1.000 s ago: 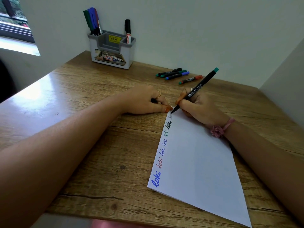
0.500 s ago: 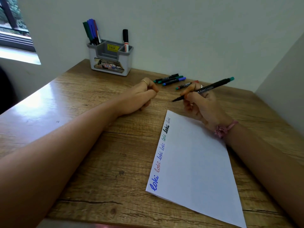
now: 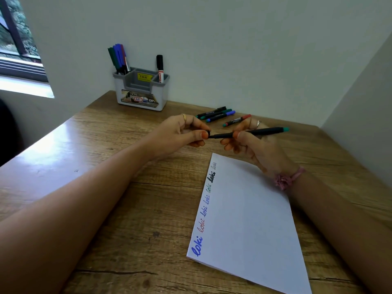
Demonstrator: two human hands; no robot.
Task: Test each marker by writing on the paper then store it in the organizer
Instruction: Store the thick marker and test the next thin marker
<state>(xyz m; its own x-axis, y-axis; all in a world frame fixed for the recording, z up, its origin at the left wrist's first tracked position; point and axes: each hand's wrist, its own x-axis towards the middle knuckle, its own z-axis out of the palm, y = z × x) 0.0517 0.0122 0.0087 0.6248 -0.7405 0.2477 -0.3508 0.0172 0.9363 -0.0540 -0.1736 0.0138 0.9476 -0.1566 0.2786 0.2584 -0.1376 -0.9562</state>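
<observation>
My right hand (image 3: 252,145) grips a black marker with a teal end (image 3: 263,131), held level above the table just beyond the paper. My left hand (image 3: 182,134) pinches the marker's black cap (image 3: 207,134) at the marker's tip end. The white paper (image 3: 250,219) lies in front of me with several coloured "loki" words down its left edge. A grey organizer (image 3: 141,92) stands at the back by the wall, with several markers in its left slot and a black one (image 3: 159,67) on the right. Several loose markers (image 3: 218,114) lie behind my hands.
The wooden table (image 3: 106,198) sits in a corner, with a wall behind and a wall on the right. A window (image 3: 17,49) is at the upper left. A red-capped marker (image 3: 236,120) lies apart from the other loose ones.
My right hand lifted the marker off the paper and turned it level. My left hand rose from the paper's corner and brought the cap to the marker's tip.
</observation>
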